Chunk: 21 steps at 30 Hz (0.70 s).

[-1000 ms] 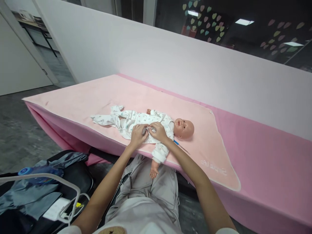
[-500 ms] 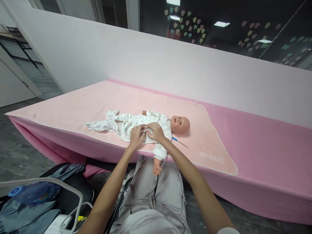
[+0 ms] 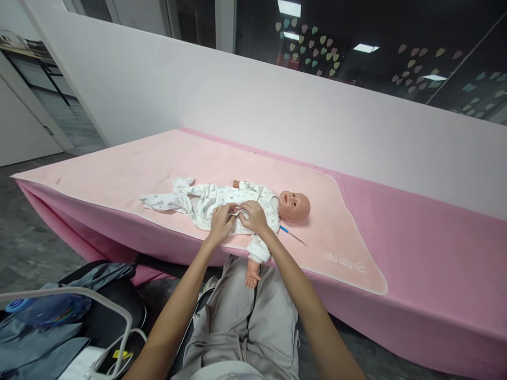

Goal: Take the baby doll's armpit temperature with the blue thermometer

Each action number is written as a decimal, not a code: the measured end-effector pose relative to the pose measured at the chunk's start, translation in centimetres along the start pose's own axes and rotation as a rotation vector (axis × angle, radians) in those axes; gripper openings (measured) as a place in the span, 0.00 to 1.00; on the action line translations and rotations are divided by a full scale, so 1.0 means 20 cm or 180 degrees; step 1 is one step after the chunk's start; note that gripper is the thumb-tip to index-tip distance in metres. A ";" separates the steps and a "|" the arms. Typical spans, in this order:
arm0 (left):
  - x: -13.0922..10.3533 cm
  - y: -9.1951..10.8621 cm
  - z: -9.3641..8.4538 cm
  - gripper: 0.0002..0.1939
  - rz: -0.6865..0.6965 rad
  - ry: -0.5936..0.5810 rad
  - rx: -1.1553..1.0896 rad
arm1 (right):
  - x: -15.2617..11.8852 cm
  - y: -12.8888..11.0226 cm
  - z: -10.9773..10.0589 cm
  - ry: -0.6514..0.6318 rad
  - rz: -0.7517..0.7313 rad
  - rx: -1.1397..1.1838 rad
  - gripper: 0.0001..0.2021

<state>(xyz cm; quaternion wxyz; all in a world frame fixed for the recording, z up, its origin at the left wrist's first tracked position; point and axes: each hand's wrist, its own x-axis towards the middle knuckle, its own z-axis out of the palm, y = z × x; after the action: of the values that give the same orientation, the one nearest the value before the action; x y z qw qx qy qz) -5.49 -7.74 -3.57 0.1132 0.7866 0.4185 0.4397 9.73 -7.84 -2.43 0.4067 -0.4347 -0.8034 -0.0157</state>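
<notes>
A baby doll (image 3: pixel 293 206) lies on its back on a pink mat, its head to the right. It wears a white printed romper (image 3: pixel 206 196), and one doll arm hangs over the table's front edge. At the doll's side, my left hand (image 3: pixel 222 221) pinches the edge of the romper's front. My right hand (image 3: pixel 254 215) grips the same edge close beside it, the fingertips of both hands nearly meeting. A thin thermometer-like stick with a blue end (image 3: pixel 284 229) rests on the mat below the doll's head.
The peach mat (image 3: pixel 336 232) covers much of a table draped in pink cloth (image 3: pixel 428 264). A white wall (image 3: pixel 317 116) rises behind it. At lower left, a black chair (image 3: pixel 119 301) bears grey clothing and a clear bottle with a blue cap (image 3: pixel 51 309).
The camera view has shifted slightly. Both hands stay at the same spot on the romper, with a little more of the folded edge showing between the fingers.
</notes>
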 end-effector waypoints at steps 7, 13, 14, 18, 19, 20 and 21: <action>0.00 0.00 0.00 0.15 -0.0002 -0.0068 0.0018 | 0.00 0.01 0.00 0.0018 0.0053 0.0160 0.06; -0.01 0.00 0.01 0.15 -0.0040 -0.0129 0.0013 | 0.00 0.01 0.01 0.0058 0.0067 0.0125 0.06; -0.01 0.00 0.01 0.15 -0.0054 -0.0135 0.0008 | 0.00 0.01 0.01 0.0066 0.0077 0.0118 0.06; -0.01 0.01 0.01 0.13 -0.0051 -0.0111 -0.0017 | 0.00 0.01 0.02 0.0133 0.0106 0.0088 0.06; -0.01 0.01 0.01 0.12 -0.0036 -0.0100 -0.0030 | 0.00 0.01 0.02 0.0152 0.0111 0.0081 0.06; -0.01 0.02 0.01 0.11 -0.0025 -0.0092 -0.0047 | 0.00 0.01 0.02 0.0165 0.0109 0.0078 0.06; -0.01 0.02 0.01 0.11 -0.0023 -0.0082 -0.0067 | 0.00 0.01 0.02 0.0177 0.0104 0.0078 0.06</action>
<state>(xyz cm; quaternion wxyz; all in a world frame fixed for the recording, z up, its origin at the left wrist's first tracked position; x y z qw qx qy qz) -5.20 -8.09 -3.69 0.1285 0.7895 0.4151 0.4335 9.58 -7.59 -2.82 0.4343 -0.4421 -0.7847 -0.0113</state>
